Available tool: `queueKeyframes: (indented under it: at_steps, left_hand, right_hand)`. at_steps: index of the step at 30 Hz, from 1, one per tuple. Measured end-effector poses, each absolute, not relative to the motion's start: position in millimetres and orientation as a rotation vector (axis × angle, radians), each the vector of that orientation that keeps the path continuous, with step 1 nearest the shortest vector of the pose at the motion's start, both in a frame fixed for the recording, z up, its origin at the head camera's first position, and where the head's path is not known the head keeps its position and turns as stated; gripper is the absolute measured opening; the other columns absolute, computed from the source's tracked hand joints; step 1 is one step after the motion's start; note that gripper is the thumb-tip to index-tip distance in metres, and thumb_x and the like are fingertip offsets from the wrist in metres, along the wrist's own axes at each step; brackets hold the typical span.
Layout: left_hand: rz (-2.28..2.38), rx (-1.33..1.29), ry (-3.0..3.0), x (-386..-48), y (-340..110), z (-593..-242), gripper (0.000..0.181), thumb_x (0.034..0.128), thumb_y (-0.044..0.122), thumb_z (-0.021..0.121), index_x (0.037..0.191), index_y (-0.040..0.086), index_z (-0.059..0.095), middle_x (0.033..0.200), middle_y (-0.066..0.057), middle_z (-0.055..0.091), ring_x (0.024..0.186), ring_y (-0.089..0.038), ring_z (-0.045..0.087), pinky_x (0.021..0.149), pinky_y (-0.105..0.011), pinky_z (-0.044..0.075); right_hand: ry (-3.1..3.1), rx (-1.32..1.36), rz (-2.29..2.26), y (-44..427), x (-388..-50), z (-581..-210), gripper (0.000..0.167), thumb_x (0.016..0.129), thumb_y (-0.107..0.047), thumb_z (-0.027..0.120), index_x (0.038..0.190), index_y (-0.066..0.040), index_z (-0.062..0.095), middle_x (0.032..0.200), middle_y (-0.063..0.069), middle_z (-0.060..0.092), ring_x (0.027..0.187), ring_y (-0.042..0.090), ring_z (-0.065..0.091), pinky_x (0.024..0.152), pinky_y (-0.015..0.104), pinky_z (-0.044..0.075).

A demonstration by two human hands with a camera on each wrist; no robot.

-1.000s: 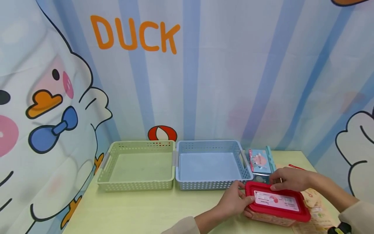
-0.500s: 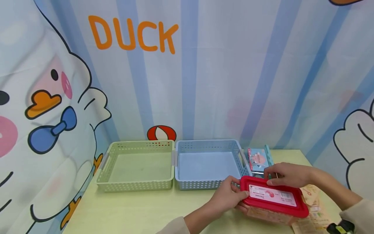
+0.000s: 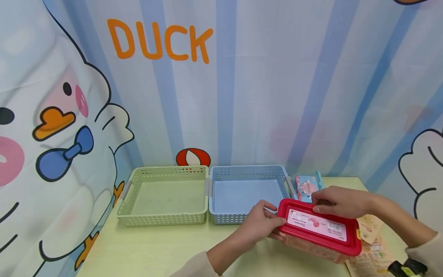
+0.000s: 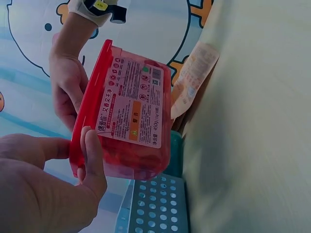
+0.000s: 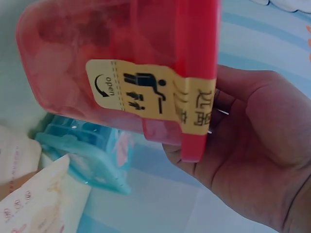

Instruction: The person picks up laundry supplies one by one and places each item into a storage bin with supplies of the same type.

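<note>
The box [image 3: 316,231] has shifted leftward and is now between the left grip [image 3: 260,221], pinching its left end, and the right grip [image 3: 340,201], grasping its far edge — a two-sided hold, likely for balance.

I'm at what looks like a staged booth, the wider room hidden: a striped curtain [image 3: 263,84] lettered DUCK, with cartoon birds, hangs behind and beside my pale-yellow worktop [image 3: 155,250].
</note>
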State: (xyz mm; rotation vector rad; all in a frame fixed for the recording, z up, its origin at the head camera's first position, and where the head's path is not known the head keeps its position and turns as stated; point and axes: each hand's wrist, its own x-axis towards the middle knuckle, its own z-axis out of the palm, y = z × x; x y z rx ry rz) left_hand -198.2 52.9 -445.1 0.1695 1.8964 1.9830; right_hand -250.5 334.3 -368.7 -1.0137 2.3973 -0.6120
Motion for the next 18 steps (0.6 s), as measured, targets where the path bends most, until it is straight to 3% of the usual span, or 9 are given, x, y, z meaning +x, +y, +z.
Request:
queueKeyframes:
  at_steps: [10, 18]
  left_hand:
    - [2.071, 0.107, 1.791, -209.2, 38.8, -442.8, 0.025, 0.1008, 0.015, 0.074, 0.114, 0.002, 0.057, 0.095, -0.014, 0.068, 0.066, -0.018, 0.074, 0.067, -0.035, 0.065]
    - [2.136, 0.075, 1.726, -212.2, 33.8, -439.3, 0.032, 0.1039, 0.026, 0.072, 0.115, 0.0, 0.056, 0.094, -0.016, 0.074, 0.069, -0.015, 0.075, 0.074, -0.033, 0.065]
  right_hand:
    - [2.557, -1.112, -0.586, 316.5, -239.3, -347.9, 0.019, 0.112, -0.023, 0.056, 0.093, -0.02, 0.058, 0.076, -0.015, 0.051, 0.064, 0.001, 0.05, 0.061, 0.023, 0.047]
    - [2.647, -0.918, -0.591, 306.2, -231.1, -334.7, 0.018, 0.11, -0.029, 0.059, 0.098, -0.016, 0.062, 0.08, -0.011, 0.059, 0.067, 0.005, 0.059, 0.062, 0.026, 0.052]
